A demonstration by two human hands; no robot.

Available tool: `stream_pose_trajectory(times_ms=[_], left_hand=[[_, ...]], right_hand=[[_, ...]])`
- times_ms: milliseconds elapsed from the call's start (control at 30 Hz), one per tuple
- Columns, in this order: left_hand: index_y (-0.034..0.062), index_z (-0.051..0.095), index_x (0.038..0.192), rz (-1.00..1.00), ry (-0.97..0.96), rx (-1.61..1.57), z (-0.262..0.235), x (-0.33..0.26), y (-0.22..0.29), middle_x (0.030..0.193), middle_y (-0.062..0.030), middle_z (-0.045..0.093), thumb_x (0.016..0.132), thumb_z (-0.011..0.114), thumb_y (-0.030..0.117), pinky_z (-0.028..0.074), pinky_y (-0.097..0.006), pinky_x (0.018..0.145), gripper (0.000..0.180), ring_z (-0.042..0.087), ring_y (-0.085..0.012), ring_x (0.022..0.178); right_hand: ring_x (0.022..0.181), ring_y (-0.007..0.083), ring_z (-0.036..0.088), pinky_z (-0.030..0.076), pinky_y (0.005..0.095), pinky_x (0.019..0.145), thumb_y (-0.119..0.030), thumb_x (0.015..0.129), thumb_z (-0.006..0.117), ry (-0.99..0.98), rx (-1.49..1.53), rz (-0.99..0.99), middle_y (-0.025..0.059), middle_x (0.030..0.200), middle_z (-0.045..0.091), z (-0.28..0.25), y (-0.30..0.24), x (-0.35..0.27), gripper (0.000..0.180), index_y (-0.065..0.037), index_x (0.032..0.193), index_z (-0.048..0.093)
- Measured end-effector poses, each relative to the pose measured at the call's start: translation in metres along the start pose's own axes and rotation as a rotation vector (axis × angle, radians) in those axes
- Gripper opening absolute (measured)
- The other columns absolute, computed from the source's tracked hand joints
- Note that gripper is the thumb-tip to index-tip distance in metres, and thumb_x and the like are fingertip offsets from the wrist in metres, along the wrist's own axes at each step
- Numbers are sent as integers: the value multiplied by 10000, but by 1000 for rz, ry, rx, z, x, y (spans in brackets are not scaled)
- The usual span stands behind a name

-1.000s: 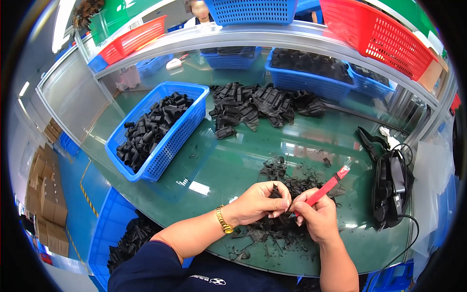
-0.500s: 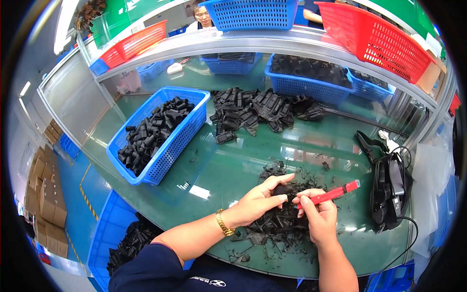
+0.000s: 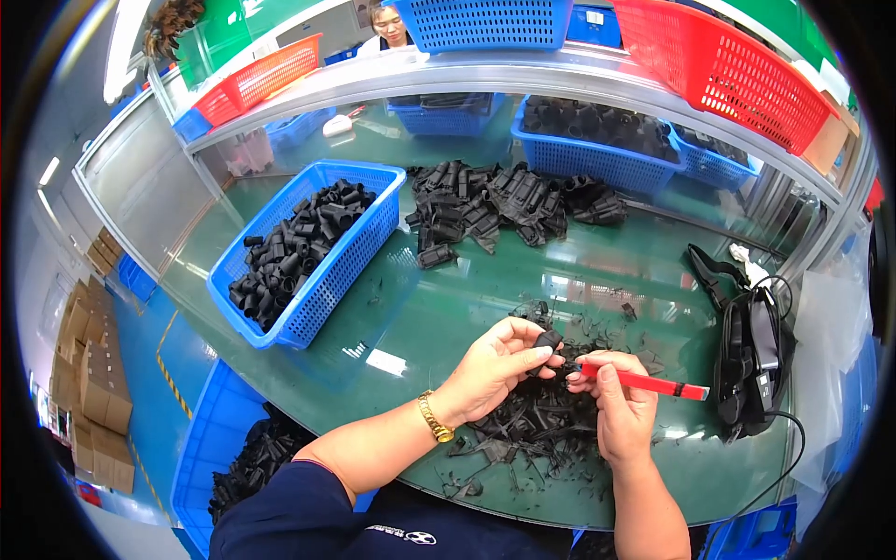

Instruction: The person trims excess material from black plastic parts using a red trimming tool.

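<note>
You hold a small black plastic part (image 3: 546, 340) up off the table, pinched between the thumb and forefinger of your left hand (image 3: 495, 369), the other fingers curled loosely beneath it. Held that way, its end is turned toward the tool — a grip that leaves the edge free to work on, as far as I can judge.

Your right hand (image 3: 621, 411) is closed around a red-handled knife (image 3: 644, 382), fingers wrapped and thumb pressed along the handle; the tip meets the part just beside your left fingertips. Whether a blade is out cannot be told — that end is hidden behind the part.

Directly under both hands, near the front edge of the green table (image 3: 420, 308), lies a heap of black scraps (image 3: 532, 429), thin strips and curls. Working above it probably keeps the trimmings in one spot.

Outward from there:
- Toward the table's left edge, a blue basket (image 3: 327, 280) full of black tubular parts, set at an angle within easy reach of the left arm.
- Toward the back edge, a loose pile of black parts (image 3: 504, 201).
- At the right edge, a black strap device with a cable (image 3: 751, 350).
- On the shelf (image 3: 523, 75) above, red baskets (image 3: 723, 65) and more blue ones; another person is partly visible behind it.
</note>
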State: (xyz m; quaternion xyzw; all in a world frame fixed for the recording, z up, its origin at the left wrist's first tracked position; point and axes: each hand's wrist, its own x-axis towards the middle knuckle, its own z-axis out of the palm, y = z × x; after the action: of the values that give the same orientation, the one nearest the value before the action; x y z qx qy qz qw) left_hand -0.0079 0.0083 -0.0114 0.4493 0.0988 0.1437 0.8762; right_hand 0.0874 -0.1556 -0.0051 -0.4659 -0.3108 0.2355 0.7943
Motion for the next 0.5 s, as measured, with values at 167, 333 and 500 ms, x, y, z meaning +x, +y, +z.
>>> stream_pose_trajectory(times_ms=[167,333,500], left_hand=[[61,502,1169,-64,-21,-87,-4,0,0,1077,-139,619,928,561,47,531,-306,756,249,630,-198,905],[43,489,1218,-54,-59,-60,-2,-2,-1,1044,-118,624,929,585,91,525,-291,732,308,627,-179,875],[27,462,1282,-14,-34,-74,-8,7,-8,1096,-136,608,943,558,99,522,-285,750,360,621,-175,900]], right_hand=[[809,208,649,553,323,708,-53,946,522,27,-75,6,145,999,627,3,0,0,181,32,1101,563],[795,191,651,558,304,690,-45,941,534,20,-64,60,138,1003,629,6,-7,-4,191,38,1109,573],[811,183,656,557,294,704,-35,937,536,-6,16,226,138,992,633,24,-28,2,184,53,1094,577]])
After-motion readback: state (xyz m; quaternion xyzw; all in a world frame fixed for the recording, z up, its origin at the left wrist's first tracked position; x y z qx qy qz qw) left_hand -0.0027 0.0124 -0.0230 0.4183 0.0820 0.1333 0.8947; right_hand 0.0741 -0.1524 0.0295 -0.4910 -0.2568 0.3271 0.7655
